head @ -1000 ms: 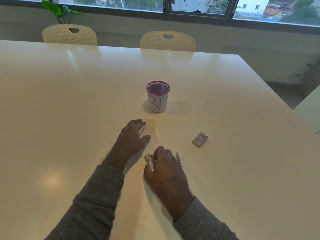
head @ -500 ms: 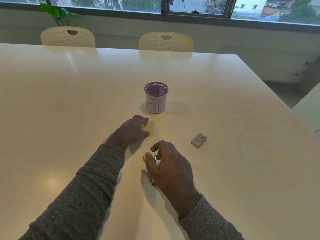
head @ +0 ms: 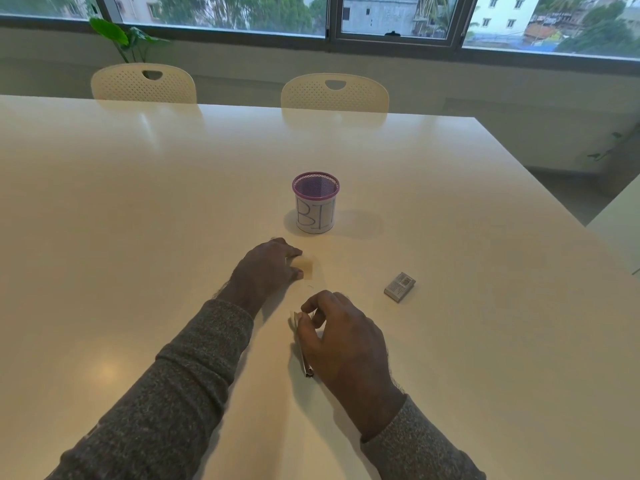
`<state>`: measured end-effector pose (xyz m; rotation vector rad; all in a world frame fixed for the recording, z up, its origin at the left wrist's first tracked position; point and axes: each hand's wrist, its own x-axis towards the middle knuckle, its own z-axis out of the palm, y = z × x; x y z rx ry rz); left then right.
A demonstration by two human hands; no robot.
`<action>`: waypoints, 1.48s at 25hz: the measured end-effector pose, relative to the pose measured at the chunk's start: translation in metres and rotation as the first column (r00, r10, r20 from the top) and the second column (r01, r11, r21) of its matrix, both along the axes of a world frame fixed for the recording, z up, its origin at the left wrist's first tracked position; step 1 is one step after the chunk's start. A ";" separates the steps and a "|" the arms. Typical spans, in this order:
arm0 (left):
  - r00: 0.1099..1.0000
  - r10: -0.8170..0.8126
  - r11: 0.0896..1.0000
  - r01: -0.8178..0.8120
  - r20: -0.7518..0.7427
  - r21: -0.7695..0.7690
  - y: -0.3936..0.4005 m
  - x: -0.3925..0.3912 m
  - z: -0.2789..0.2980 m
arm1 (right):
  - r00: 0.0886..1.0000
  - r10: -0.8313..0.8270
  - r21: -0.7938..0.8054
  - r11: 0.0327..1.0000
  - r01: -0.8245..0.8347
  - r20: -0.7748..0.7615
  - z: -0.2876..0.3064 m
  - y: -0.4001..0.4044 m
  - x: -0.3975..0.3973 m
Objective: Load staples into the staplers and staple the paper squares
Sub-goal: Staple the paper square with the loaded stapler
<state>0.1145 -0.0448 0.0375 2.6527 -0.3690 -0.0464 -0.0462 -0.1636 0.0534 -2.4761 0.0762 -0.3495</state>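
Purple-rimmed mesh cup [head: 315, 204], 2 chairs [head: 143, 84], plant [head: 124, 38] behind table [head: 138, 202].

A single head-worn wide-angle view looks forward and down from the person's seat across a white table [head: 138, 220]. Both forearms enter from the bottom edge, the hands close beneath the lens. Farther off, two chairs [head: 334, 93] stand at the table's far side, with windows [head: 398, 15] along the top edge.

On the bench [head: 138, 202] in front of you stands a purple-rimmed mesh cup [head: 315, 202] wrapped in white paper, hand-lettered "BI" in blue; further letters curve out of sight. The small grey box [head: 399, 286] carries print too small to read.
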 end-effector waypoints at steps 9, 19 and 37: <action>0.994 0.090 0.933 -0.062 0.064 -0.354 0.009 -0.037 0.019 | 0.987 -0.072 0.178 0.983 0.045 0.144 0.004 -0.021 0.011; 0.940 -0.246 0.816 0.069 -0.236 -0.574 0.014 -0.078 0.034 | 0.999 0.045 0.584 0.811 -0.028 -0.015 0.007 -0.042 0.023; 0.934 -0.142 0.473 -0.228 -0.329 -0.851 0.002 -0.082 0.023 | 0.997 0.046 0.711 0.703 0.009 -0.058 0.012 -0.048 0.022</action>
